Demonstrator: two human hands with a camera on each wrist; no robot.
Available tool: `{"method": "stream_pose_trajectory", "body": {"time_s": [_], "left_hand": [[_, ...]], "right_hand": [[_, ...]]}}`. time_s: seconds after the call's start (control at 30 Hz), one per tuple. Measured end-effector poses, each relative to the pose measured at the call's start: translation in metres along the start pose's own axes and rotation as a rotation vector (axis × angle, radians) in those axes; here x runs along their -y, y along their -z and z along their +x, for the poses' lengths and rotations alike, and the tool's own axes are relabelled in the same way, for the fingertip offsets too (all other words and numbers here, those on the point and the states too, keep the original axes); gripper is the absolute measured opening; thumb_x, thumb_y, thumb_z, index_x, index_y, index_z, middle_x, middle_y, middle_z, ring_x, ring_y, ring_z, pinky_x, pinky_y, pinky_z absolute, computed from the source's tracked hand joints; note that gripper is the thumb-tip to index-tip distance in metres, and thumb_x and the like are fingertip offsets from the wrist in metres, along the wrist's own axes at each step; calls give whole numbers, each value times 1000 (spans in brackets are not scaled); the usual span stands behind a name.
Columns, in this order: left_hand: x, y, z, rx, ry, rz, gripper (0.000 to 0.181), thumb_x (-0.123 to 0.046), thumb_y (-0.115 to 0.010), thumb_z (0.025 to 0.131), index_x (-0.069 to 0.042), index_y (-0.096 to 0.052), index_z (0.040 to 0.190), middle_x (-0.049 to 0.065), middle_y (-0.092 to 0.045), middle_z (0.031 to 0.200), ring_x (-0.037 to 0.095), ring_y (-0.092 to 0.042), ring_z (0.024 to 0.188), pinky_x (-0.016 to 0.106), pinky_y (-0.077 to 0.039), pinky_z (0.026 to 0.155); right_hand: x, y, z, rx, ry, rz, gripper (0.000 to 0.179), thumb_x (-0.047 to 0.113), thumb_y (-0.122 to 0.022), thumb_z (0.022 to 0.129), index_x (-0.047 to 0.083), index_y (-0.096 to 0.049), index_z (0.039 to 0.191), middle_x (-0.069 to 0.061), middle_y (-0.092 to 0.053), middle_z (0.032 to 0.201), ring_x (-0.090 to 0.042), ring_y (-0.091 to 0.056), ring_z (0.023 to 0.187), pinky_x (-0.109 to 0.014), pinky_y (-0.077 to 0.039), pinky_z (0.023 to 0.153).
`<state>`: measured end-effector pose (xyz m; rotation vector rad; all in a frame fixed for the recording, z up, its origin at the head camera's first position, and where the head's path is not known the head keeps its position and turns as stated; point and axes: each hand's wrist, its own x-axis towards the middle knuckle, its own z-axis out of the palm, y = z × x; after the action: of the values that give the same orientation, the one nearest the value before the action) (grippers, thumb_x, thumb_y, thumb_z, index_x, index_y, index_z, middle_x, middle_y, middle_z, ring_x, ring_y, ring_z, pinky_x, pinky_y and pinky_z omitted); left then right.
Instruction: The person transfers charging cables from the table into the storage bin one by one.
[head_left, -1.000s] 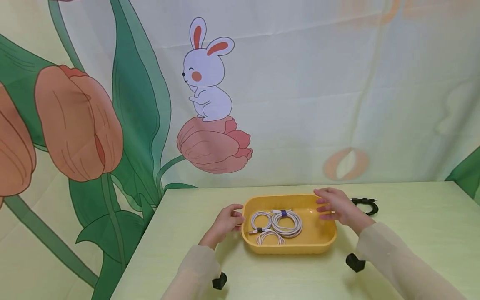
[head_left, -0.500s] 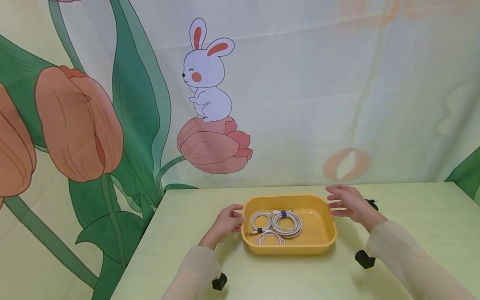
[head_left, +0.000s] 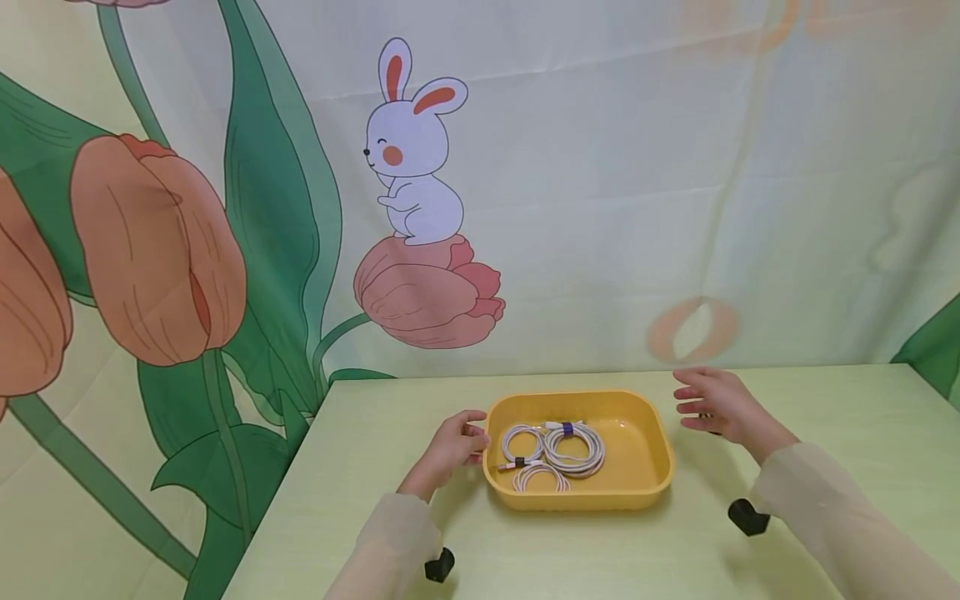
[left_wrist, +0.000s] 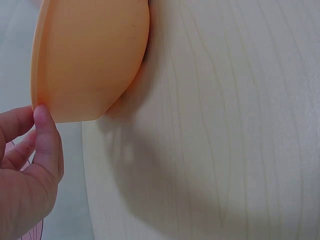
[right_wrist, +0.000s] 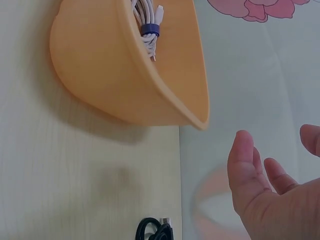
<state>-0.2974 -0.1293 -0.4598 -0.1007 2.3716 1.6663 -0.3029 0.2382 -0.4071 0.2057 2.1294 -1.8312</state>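
A yellow plastic tray [head_left: 581, 500] sits on the table. In it lie several coiled white cables [head_left: 574, 450], one bound with a purple strap and another with a black one. My left hand [head_left: 453, 442] holds the tray's left rim; the left wrist view shows fingertips [left_wrist: 44, 114] right at the edge. To the right of the tray hovers my right hand [head_left: 723, 408], fingers spread and holding nothing. A coiled black cable [right_wrist: 156, 231] lies on the table close to that hand, mostly hidden behind it in the head view.
A pale wood-grain table [head_left: 360, 467] fills the lower part of the head view. Behind it hangs a curtain [head_left: 585, 208] printed with tulips and a white rabbit. Each sleeve carries a small black block, such as the left one [head_left: 439, 565].
My right hand has moved right, from over the tray's right end to outside it, and now covers the black cable in the head view. The left hand and tray stay put.
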Motion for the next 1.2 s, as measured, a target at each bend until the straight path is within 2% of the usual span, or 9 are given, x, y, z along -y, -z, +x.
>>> {"method": "stream_pose_trajectory", "body": {"time_s": [0.2,0.4,0.57,0.73,0.97,1.2], "left_hand": [[0,-1,1,-5,15,-1,40,-2,-53,85,-4,-45,123,8,-49,90,14,-53,68,35,-53,71],[-2,0,-1,-1,8,3,41,-2,-54,85,-4,-44,124,8,-49,91,14,-53,68,36,-53,71],[-2,0,-2,-1,2,5,41,-2,-54,85,-3,-44,125,9,-49,91,14,-53,69,36,-53,70],[-2,0,-2,-2,4,4,41,-2,-54,84,-3,-44,124,9,-48,91,14,-52,69,36,-53,70],[0,1,0,-4,-2,5,41,-1,-54,84,-3,-44,123,9,-49,90,14,-52,69,35,-53,69],[-1,-1,0,-14,20,13,41,-2,-54,84,-4,-45,124,9,-49,92,15,-53,71,34,-53,71]], "right_hand": [[-1,11,-1,-15,2,16,73,46,-50,84,0,-23,134,-5,-49,101,-11,-56,78,-29,-52,75],[-2,21,-2,-15,-16,41,77,48,-52,82,1,-22,135,-5,-48,104,-9,-56,79,-29,-52,77],[-7,29,-1,-15,-23,61,75,49,-54,80,2,-26,132,0,-50,94,-9,-57,79,-32,-50,82],[-13,37,2,-47,-28,59,65,45,-53,83,4,-30,128,6,-53,84,-10,-56,76,-30,-51,77],[-20,44,2,-55,-14,13,62,42,-49,86,2,-30,129,8,-53,85,-9,-55,77,-28,-51,77],[-31,50,3,-65,3,6,39,37,-49,88,10,-40,114,11,-52,80,-7,-55,72,-25,-50,71]]}}
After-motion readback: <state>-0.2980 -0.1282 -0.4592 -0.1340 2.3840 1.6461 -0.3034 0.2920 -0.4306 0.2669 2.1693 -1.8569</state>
